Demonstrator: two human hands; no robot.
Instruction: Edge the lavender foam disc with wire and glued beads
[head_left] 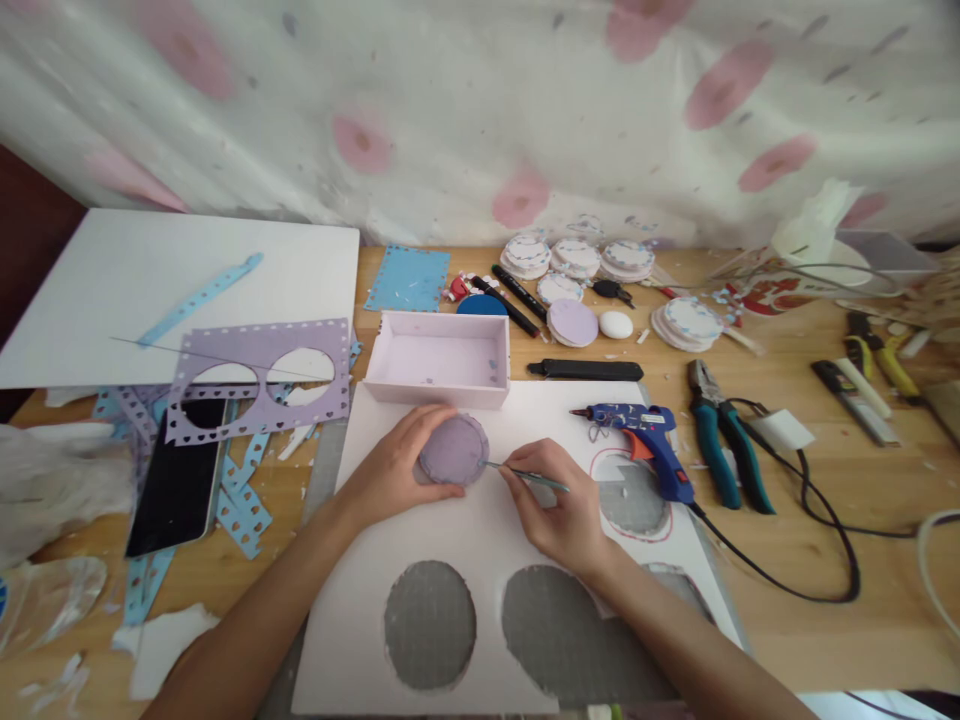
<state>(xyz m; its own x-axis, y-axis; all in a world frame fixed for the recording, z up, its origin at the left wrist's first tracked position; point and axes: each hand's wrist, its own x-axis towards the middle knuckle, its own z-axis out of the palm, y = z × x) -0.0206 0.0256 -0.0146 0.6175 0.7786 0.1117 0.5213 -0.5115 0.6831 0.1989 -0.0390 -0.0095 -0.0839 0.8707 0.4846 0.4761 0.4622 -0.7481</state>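
Observation:
My left hand (397, 468) grips the left edge of a round lilac disc (454, 450) with a scalloped rim, thumb below and fingers above. In my right hand (556, 500) is a slim blue-grey pen-like tool (541, 480), pinched between thumb and fingers. Its thin tip meets or nearly meets the disc's right edge; contact is too small to make out. Both hands are over a white foam sheet (352, 620) with round holes cut in it, which lies on a grey cutting mat (431, 625). Just behind the disc stands an open pale pink box (442, 390).
To the right lie a blue glue gun (651, 440) with its cord and teal-handled pliers (724, 440). White layered discs (576, 258), markers (517, 292) and a black cutter (585, 370) are at the back. On the left are a phone (176, 480), cut lilac sheet (264, 345) and blue strips.

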